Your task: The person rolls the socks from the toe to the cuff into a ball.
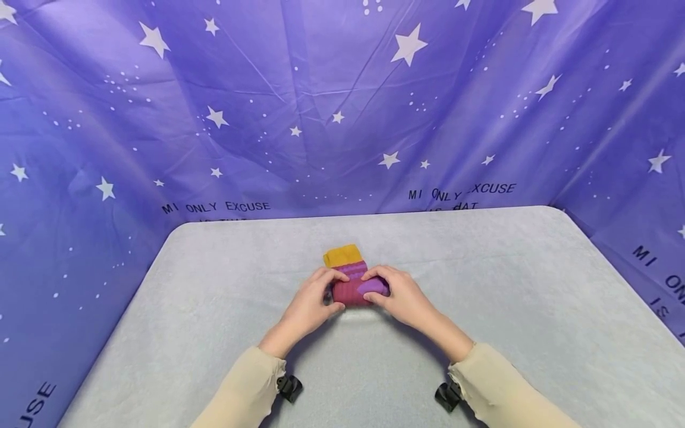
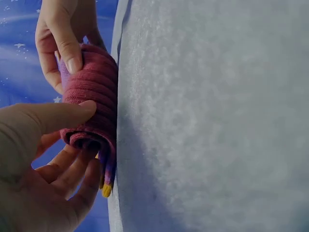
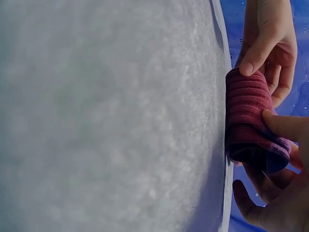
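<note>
A pair of ribbed knit socks (image 1: 350, 292) lies on the table, partly rolled into a thick maroon bundle with a purple patch. Its flat, unrolled end is yellow and points away from me. My left hand (image 1: 307, 301) grips the left end of the roll, thumb on the near side and fingers over the far side. At the right end, my right hand (image 1: 401, 294) holds the roll the same way, over the purple patch. The left wrist view shows the spiral layers of the rolled socks (image 2: 91, 92); the right wrist view shows a dark hollow in the roll's other end.
The table (image 1: 508, 285) has a pale grey cloth surface with rounded far corners. Behind and beside it hangs a purple-blue curtain (image 1: 321, 154) with white stars and printed words. A small black device (image 1: 291, 388) sits at each sleeve cuff.
</note>
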`<act>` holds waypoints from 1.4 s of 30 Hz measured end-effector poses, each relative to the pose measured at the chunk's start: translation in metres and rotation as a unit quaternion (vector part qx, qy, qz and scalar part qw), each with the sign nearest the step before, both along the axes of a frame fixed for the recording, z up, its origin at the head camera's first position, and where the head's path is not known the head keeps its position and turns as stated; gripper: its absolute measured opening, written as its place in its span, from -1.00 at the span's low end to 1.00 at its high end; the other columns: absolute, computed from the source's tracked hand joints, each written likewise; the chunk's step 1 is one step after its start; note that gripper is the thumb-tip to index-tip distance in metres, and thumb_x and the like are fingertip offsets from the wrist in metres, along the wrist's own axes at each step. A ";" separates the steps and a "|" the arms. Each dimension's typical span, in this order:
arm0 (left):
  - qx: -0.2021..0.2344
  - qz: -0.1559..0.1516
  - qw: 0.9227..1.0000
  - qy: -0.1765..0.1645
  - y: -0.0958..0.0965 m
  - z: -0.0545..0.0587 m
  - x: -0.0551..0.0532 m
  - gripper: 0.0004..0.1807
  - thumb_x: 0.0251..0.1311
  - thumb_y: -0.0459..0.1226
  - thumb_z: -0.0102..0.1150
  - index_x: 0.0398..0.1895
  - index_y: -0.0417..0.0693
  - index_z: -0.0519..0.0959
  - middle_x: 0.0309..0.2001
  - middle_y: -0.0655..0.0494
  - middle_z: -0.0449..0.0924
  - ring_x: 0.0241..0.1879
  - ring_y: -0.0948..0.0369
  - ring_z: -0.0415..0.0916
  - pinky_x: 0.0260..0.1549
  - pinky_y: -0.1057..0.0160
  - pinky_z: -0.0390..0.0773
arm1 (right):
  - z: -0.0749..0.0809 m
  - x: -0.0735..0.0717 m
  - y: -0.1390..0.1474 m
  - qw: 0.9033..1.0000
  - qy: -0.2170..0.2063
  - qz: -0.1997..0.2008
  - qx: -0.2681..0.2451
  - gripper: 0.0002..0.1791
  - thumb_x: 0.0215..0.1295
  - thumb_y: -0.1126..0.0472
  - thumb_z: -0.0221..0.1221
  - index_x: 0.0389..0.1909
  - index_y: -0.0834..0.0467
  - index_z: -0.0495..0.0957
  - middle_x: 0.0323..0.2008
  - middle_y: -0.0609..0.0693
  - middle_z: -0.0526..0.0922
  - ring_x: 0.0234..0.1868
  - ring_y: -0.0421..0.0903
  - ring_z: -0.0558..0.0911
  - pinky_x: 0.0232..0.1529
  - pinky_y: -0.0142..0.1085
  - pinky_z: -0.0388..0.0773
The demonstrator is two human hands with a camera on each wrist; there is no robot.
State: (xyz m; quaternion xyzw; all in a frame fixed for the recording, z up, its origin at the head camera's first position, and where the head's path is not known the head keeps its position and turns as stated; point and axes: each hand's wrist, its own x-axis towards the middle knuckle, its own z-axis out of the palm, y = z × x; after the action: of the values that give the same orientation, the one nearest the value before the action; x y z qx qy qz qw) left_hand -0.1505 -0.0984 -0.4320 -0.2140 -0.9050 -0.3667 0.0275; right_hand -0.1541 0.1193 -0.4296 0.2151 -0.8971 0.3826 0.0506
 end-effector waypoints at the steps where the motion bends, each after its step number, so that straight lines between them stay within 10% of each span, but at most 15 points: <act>1: -0.001 0.000 1.000 0.004 0.000 0.000 0.000 -0.52 -0.07 -0.41 0.50 -0.03 0.02 0.57 0.04 0.02 0.60 0.11 0.01 0.55 0.15 -0.04 0.55 | 0.000 0.000 0.000 1.000 -0.004 0.000 -0.001 -0.70 0.13 0.25 0.40 -0.09 0.08 0.63 0.00 0.07 0.72 0.07 0.06 0.67 0.09 -0.02 0.58; 7: 0.004 -0.004 1.000 0.003 -0.003 0.002 0.002 -0.59 -0.07 -0.39 0.49 -0.12 0.04 0.60 -0.06 0.09 0.68 -0.06 0.14 0.61 0.00 0.10 0.60 | 0.003 0.005 0.000 1.000 -0.025 0.004 0.000 -0.75 0.19 0.25 0.37 -0.11 0.04 0.63 -0.02 0.04 0.73 0.02 0.02 0.67 0.02 -0.09 0.58; 16: 0.059 -0.030 0.994 -0.087 -0.012 0.001 0.001 -0.68 0.05 -0.33 0.42 -0.09 0.05 0.64 -0.18 0.10 0.72 -0.26 0.29 0.61 -0.24 0.34 0.63 | 0.007 0.007 0.004 0.997 -0.075 0.026 -0.024 -0.69 0.23 0.17 0.35 -0.01 0.08 0.59 0.03 0.09 0.70 -0.04 -0.01 0.64 -0.03 -0.17 0.55; 31: 0.100 0.057 0.983 -0.141 -0.008 0.001 -0.004 -0.78 0.13 -0.27 0.39 -0.13 -0.07 0.70 -0.25 0.01 0.76 -0.33 0.27 0.65 -0.33 0.35 0.61 | 0.005 0.011 -0.006 0.996 0.037 -0.004 0.080 -0.27 -0.15 0.11 0.57 0.13 0.08 0.54 0.16 0.08 0.54 0.21 0.13 0.47 0.25 0.15 0.41; 42: 0.049 0.039 0.996 -0.068 -0.008 0.002 -0.003 -0.58 0.08 -0.27 0.45 0.05 0.00 0.64 0.03 0.00 0.67 -0.02 0.08 0.62 0.00 0.08 0.60 | 0.003 -0.002 -0.012 0.991 0.052 -0.021 0.120 -0.43 -0.15 0.11 0.56 -0.03 0.04 0.62 0.01 0.01 0.63 0.05 0.08 0.52 0.06 0.08 0.50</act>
State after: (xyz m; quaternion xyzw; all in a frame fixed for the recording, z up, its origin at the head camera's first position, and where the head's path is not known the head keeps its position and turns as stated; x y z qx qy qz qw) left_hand -0.1531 -0.1069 -0.4297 -0.1516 -0.8933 -0.4230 -0.0096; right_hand -0.1561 0.1075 -0.4263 0.2205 -0.9369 0.2598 0.0787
